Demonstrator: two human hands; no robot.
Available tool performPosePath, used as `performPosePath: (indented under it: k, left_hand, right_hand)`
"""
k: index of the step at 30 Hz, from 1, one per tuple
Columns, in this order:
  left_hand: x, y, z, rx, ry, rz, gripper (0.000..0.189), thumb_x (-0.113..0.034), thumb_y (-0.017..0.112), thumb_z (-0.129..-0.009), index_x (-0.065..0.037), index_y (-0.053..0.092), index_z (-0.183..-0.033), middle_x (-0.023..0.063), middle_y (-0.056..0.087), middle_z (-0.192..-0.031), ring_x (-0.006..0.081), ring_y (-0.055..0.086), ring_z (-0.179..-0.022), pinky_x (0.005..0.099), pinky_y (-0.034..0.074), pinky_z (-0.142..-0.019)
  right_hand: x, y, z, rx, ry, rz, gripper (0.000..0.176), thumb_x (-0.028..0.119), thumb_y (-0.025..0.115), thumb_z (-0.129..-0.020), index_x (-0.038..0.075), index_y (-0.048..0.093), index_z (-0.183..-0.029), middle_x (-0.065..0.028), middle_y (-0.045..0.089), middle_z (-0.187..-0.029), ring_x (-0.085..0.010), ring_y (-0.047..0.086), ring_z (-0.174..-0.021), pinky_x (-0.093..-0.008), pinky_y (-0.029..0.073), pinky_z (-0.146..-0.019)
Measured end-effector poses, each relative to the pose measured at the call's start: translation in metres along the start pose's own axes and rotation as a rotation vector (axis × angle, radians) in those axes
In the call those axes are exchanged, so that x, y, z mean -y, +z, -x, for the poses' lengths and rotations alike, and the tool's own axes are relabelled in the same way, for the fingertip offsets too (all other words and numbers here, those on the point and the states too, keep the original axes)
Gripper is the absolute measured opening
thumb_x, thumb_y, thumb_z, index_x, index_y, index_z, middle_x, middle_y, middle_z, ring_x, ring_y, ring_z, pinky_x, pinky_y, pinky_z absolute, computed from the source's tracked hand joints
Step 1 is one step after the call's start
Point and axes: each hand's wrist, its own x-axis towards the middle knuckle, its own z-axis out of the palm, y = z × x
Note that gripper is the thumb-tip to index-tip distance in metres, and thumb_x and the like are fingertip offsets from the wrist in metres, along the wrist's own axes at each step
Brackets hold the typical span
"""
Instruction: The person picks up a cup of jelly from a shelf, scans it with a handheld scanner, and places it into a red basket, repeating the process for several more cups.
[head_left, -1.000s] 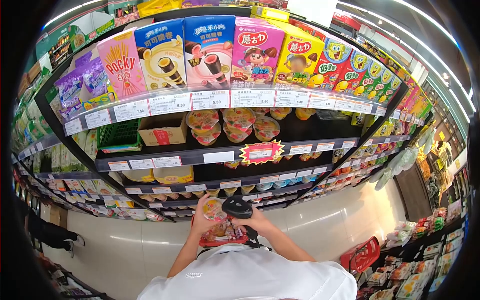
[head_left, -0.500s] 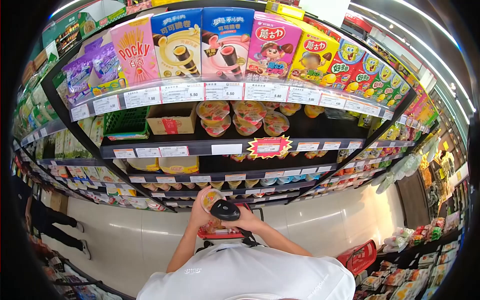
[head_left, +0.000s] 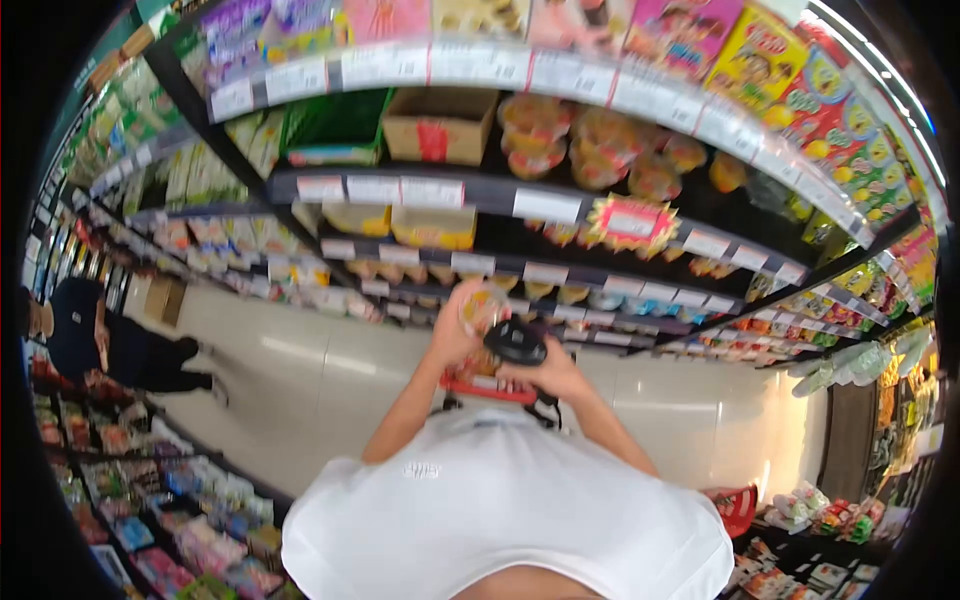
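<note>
My left hand (head_left: 454, 330) is wrapped round a small round cup with a printed film lid (head_left: 481, 306), which is tilted toward me. In my right hand (head_left: 558, 372) is a black handheld barcode scanner (head_left: 516, 342), its head close beside the cup's lid. A cable hangs from the scanner's grip. Below both hands, partly hidden, is a red basket or cart (head_left: 487, 388) with some packed goods in it. Similar lidded cups (head_left: 535, 120) stand stacked on the shelf ahead.
Shelves with price labels (head_left: 372, 188) rise in front, holding a cardboard box (head_left: 438, 124), a green crate (head_left: 335, 125) and snack boxes. A person in dark clothes (head_left: 120, 335) is in the aisle at left. A red basket (head_left: 738, 508) sits behind right.
My view has tilted down and turned left, so shelves and hands shift in the picture. More of the person at left shows. Cup and scanner stay in my hands, close together.
</note>
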Motion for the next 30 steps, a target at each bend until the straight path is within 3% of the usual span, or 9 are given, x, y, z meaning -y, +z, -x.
performPosePath:
  k: [2, 6, 7, 10, 23, 26, 30]
  left_hand:
    - [-0.010, -0.003, -0.001, -0.005, -0.001, -0.026, 0.078, 0.001, 0.081, -0.066, -0.006, 0.048, -0.136, 0.0107, 0.058, -0.130, 0.0228, 0.057, -0.120, 0.0331, 0.043, -0.103]
    - [-0.017, -0.008, 0.002, 0.012, 0.008, 0.007, 0.086, -0.001, 0.085, -0.063, -0.004, 0.045, -0.139, 0.0100, 0.060, -0.128, 0.0200, 0.058, -0.118, 0.0318, 0.044, -0.103]
    - [-0.023, -0.010, 0.002, 0.014, 0.011, -0.031, 0.087, -0.001, 0.085, -0.063, -0.004, 0.045, -0.139, 0.0098, 0.060, -0.128, 0.0197, 0.058, -0.118, 0.0317, 0.043, -0.103]
    - [-0.027, -0.014, 0.006, 0.018, -0.007, -0.019, 0.088, 0.000, 0.084, -0.061, -0.004, 0.045, -0.139, 0.0092, 0.060, -0.128, 0.0196, 0.058, -0.118, 0.0317, 0.044, -0.103]
    - [-0.026, -0.029, 0.008, -0.056, -0.006, 0.058, 0.091, -0.004, 0.088, -0.057, -0.003, 0.046, -0.138, 0.0096, 0.060, -0.129, 0.0212, 0.057, -0.121, 0.0331, 0.043, -0.105]
    - [-0.016, -0.033, 0.009, -0.041, 0.006, 0.026, 0.092, -0.006, 0.089, -0.059, -0.003, 0.044, -0.139, 0.0087, 0.059, -0.131, 0.0196, 0.056, -0.122, 0.0324, 0.042, -0.105]
    - [-0.018, -0.033, 0.012, 0.007, -0.043, 0.057, 0.093, -0.009, 0.090, -0.061, -0.003, 0.043, -0.140, 0.0077, 0.057, -0.133, 0.0180, 0.055, -0.123, 0.0317, 0.041, -0.106]
  right_hand:
    - [-0.010, -0.003, -0.002, 0.047, 0.059, 0.011, 0.029, 0.007, 0.080, -0.077, 0.001, 0.066, -0.101, -0.0031, 0.070, -0.084, -0.0090, 0.062, -0.070, -0.0247, 0.049, -0.059]
    - [0.003, 0.003, 0.004, 0.057, 0.063, -0.001, 0.028, 0.004, 0.079, -0.078, 0.001, 0.067, -0.102, -0.0019, 0.069, -0.083, -0.0087, 0.060, -0.069, -0.0252, 0.048, -0.061]
    - [-0.002, 0.001, 0.003, 0.104, 0.063, -0.040, 0.033, 0.014, 0.082, -0.078, 0.005, 0.066, -0.105, 0.0028, 0.064, -0.080, -0.0043, 0.052, -0.063, -0.0234, 0.041, -0.053]
    - [0.005, 0.003, 0.003, 0.114, 0.149, -0.067, 0.029, 0.003, 0.078, -0.078, 0.001, 0.066, -0.103, -0.0027, 0.068, -0.082, -0.0077, 0.057, -0.059, -0.0243, 0.044, -0.049]
    - [0.007, 0.009, -0.007, 0.153, 0.137, -0.040, 0.036, 0.013, 0.081, -0.079, 0.002, 0.062, -0.107, -0.0014, 0.063, -0.073, -0.0071, 0.052, -0.052, -0.0236, 0.041, -0.045]
    - [0.012, 0.009, -0.007, 0.105, 0.188, -0.056, 0.024, 0.009, 0.080, -0.078, 0.002, 0.066, -0.096, 0.0001, 0.062, -0.070, -0.0078, 0.052, -0.052, -0.0253, 0.041, -0.049]
    - [0.008, 0.008, -0.009, 0.134, 0.206, -0.037, 0.034, 0.011, 0.080, -0.079, 0.001, 0.061, -0.105, -0.0025, 0.062, -0.073, -0.0082, 0.055, -0.053, -0.0233, 0.042, -0.045]
